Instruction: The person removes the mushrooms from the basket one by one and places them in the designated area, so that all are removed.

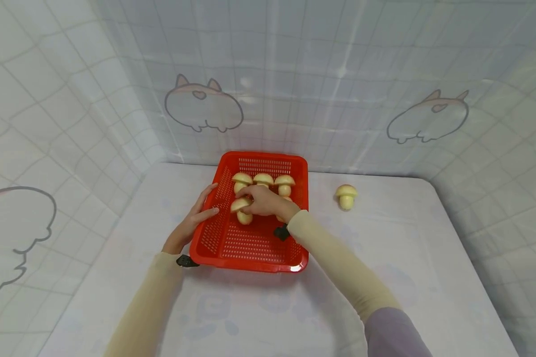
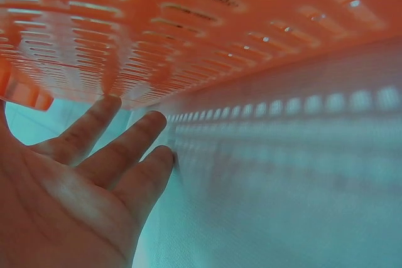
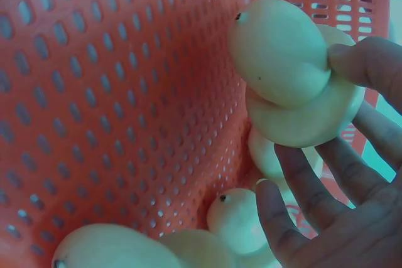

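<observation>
My right hand [image 1: 261, 201] reaches into a red plastic basket [image 1: 259, 267] and holds a toy mushroom [image 3: 279, 54] by its cap, with thumb and fingertips. In the right wrist view its rounded stem faces the camera. Along the far side of the basket lie more pale yellow mushrooms [image 1: 285, 182], and another is partly hidden beneath my right wrist. My left hand [image 1: 192, 223] rests at the basket's left rim, thumb and index finger over the edge. Seen from the left wrist, the other fingers [image 2: 125, 145] extend loosely along the outside of the slotted wall.
One more mushroom [image 1: 346, 197] lies on the white tabletop [image 1: 384, 238], right of the basket. Behind the table hangs a grid-patterned sheet [image 1: 312, 109] with cartoon animal outlines, and its sides enclose the table left and right.
</observation>
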{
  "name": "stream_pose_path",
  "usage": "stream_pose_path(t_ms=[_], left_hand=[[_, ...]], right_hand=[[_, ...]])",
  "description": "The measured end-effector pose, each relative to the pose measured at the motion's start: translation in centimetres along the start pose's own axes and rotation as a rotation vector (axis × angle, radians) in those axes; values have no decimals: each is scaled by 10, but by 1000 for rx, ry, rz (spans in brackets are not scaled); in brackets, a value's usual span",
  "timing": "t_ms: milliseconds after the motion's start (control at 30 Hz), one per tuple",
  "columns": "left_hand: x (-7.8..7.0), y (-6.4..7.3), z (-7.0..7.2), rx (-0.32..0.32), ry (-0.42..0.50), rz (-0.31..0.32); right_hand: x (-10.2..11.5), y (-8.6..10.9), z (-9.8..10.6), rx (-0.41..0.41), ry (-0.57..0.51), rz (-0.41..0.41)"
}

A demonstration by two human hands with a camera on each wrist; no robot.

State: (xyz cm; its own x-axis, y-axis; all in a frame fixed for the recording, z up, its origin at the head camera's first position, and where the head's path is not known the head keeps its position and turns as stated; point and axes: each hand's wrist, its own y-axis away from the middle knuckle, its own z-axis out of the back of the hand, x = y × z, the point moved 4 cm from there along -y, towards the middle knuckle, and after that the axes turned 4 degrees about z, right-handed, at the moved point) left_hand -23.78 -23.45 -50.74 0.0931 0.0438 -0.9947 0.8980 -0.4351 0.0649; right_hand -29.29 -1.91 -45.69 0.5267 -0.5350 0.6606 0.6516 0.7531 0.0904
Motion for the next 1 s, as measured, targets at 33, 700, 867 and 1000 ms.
stream_pose_path(t_ms=[33, 700, 867, 1000], left_hand=[[0, 0, 0, -1, -1, 1], [1, -3, 6, -18, -35, -16], [1, -3, 7, -26, -46, -15], [1, -3, 6, -25, -41, -6]], right_hand=[[1, 0, 0, -4, 0, -2], [13, 2, 11, -69, -86, 16], [19, 4, 18, -93, -143, 28], [19, 6, 24, -135, -140, 41]])
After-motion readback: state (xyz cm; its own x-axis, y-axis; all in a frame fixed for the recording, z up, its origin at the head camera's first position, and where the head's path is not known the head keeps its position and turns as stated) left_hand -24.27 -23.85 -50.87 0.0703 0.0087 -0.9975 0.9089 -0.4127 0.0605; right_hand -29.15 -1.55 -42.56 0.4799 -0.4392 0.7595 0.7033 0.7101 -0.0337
